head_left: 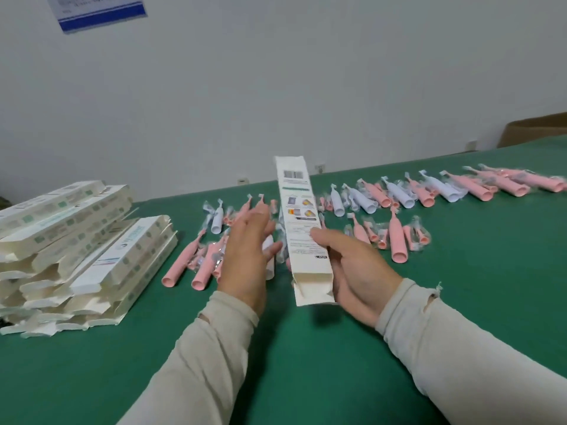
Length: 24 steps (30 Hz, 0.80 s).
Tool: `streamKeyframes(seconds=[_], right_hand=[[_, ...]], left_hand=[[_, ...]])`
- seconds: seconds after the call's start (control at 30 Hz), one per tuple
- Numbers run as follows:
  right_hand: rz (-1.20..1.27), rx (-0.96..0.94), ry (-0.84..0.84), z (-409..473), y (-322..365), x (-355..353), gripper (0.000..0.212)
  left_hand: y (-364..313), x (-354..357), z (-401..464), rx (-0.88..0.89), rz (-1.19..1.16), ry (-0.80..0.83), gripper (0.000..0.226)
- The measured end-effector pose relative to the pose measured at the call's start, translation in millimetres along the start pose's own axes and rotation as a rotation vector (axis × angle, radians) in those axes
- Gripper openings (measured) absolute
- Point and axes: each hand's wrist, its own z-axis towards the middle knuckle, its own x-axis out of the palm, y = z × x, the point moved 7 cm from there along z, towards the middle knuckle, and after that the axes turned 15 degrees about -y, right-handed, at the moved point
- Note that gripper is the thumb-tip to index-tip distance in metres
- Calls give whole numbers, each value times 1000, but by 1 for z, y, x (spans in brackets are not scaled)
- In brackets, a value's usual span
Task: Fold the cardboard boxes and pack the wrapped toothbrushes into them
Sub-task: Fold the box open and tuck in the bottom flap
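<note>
From the head camera, looking down over the green table point(306, 363), the right hand point(352, 265) held one long white cardboard box point(302, 228) raised off the cloth, thumb across its printed face and fingers curled round behind its lower part, the near end open with its flaps hanging loose toward the person. The left hand point(245, 256) hovered just beside the box with fingers fairly straight and slightly parted, gripping nothing that I could see, above a scatter of wrapped toothbrushes point(184, 265), pink and white, lying in clear film. More wrapped brushes point(429, 191) ran in a ragged row toward the far right. To the left sat a stack of flat boxes point(76, 240), well apart from the hands, and a brown carton point(537, 130) showed at the table's far edge. The box looked light and thin-walled, stiff along its length but likely easy to crush at the open mouth, so I would have taken it by the long side panels near the middle, not by the flaps. The brushes seemed light and hard, their film probably slippery; a grip round the thick handle end would have been surest for sliding one in.
</note>
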Motion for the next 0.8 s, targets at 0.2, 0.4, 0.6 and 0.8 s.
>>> streamKeyframes(seconds=[0.2, 0.4, 0.6, 0.8], right_hand=[[-211, 11, 2, -7, -25, 15, 34], [-608, -524, -174, -12, -2, 7, 30], [-689, -550, -67, -13, -14, 14, 21], [-674, -585, -175, -12, -14, 12, 11]], left_hand=[[26, 5, -5, -414, -429, 185, 63], [19, -33, 18, -299, -460, -75, 68], [17, -32, 14, -288, -439, -98, 67], [24, -22, 3, -306, -439, -101, 87]])
